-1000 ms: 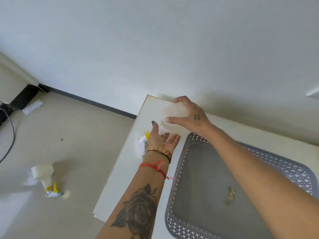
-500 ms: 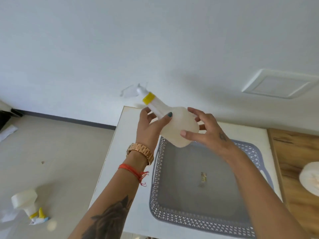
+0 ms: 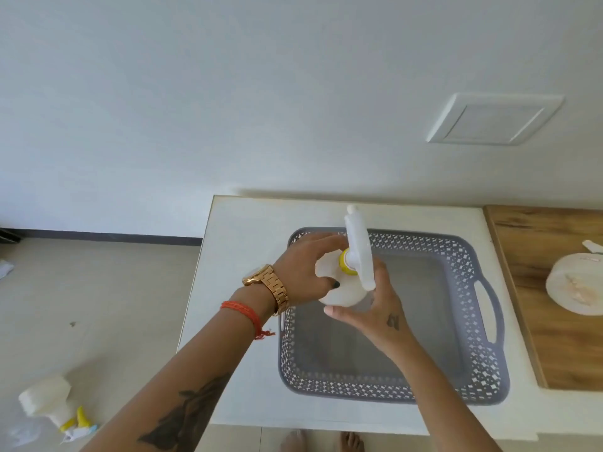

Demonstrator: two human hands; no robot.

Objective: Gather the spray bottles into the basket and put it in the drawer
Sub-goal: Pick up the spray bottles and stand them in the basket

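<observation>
A white spray bottle [image 3: 344,290] with a yellow collar and white trigger head is held upright over the left part of the grey perforated basket [image 3: 470,391]. My left hand [image 3: 308,272] wraps the bottle's body from the left. My right hand [image 3: 375,308] cups it from the right and below. The basket sits on a white cabinet top [image 3: 241,256]. A second spray bottle [image 3: 49,404], white with a yellow trigger, lies on the floor at the lower left. No drawer is in view.
To the right of the white top is a wooden surface [image 3: 554,321] carrying a white round object [image 3: 576,288]. A white wall panel [image 3: 492,119] is above. Beige floor [image 3: 98,305] spreads left; bare feet [image 3: 323,442] show at the bottom edge.
The bottle was picked up from the cabinet's far left corner, swung right and turned upright over the basket. Both hands moved with it, and the view shifted right.
</observation>
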